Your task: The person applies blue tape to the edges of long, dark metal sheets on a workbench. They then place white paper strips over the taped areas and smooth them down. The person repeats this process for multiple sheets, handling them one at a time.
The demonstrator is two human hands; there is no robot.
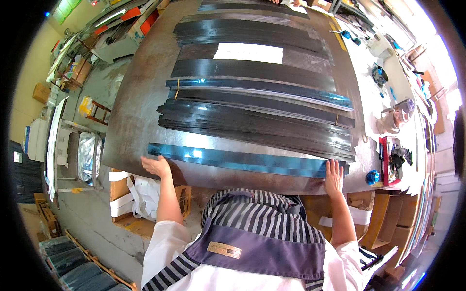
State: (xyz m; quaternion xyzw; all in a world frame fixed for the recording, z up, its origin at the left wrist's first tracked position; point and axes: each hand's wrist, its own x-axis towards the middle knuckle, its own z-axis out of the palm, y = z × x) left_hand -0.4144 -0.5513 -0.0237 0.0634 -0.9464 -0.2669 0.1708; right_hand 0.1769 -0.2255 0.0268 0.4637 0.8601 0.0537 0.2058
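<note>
A long, shiny dark-blue strip lies across the near side of a large brown-grey table. My left hand is beside its left end, fingers stretched and apart; whether it touches the strip I cannot tell. Flat on the strip's right end rest the straight fingers of my right hand. Just beyond is a fanned stack of dark strips. Behind that stack lie a dark bundle with thin yellow ties and another blue-topped bundle.
Farther back are more dark strips and a white sheet. Beneath the near edge stands a cardboard box with white bands. A red tray and a blue roll sit at the right. Someone else's hand shows at the far edge.
</note>
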